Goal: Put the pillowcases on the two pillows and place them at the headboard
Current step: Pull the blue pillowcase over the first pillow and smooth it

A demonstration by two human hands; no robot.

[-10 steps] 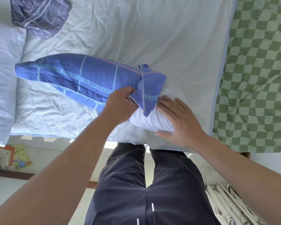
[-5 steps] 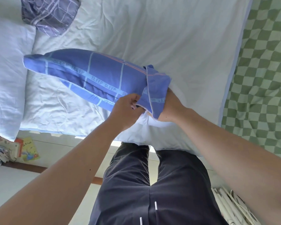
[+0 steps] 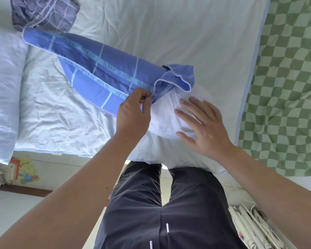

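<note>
Pillowcase [image 3: 104, 69]: blue cotton with a lighter grid of bands printed "SLEEP", piped in pale trim. Drawn over most of a pillow [image 3: 167, 115], it lies slantwise across the bed from far left to near centre, plump and elongated; its open end is bunched and folded back in a loose cuff.
Pillow: white, soft, creased; its bare end bulges out of the cuff at the near edge of the bed.
Left hand [image 3: 133, 112]: fingers curled, pinching the hem of the pillowcase at the opening.
Right hand [image 3: 203, 123]: flat, fingers straight and spread, pressing on the bare white end of the pillow.
Sheet [image 3: 169, 29]: pale, smooth, lightly wrinkled, covering the bed.
Second pillow [image 3: 4, 87]: white, rumpled, at the left edge.
Second pillowcase [image 3: 43, 13]: grey-purple plaid cloth, crumpled, far left.
Blanket [image 3: 285, 87]: green and pale checks, right side.
Books [image 3: 23, 169]: colourful covers, on the floor, near left.
</note>
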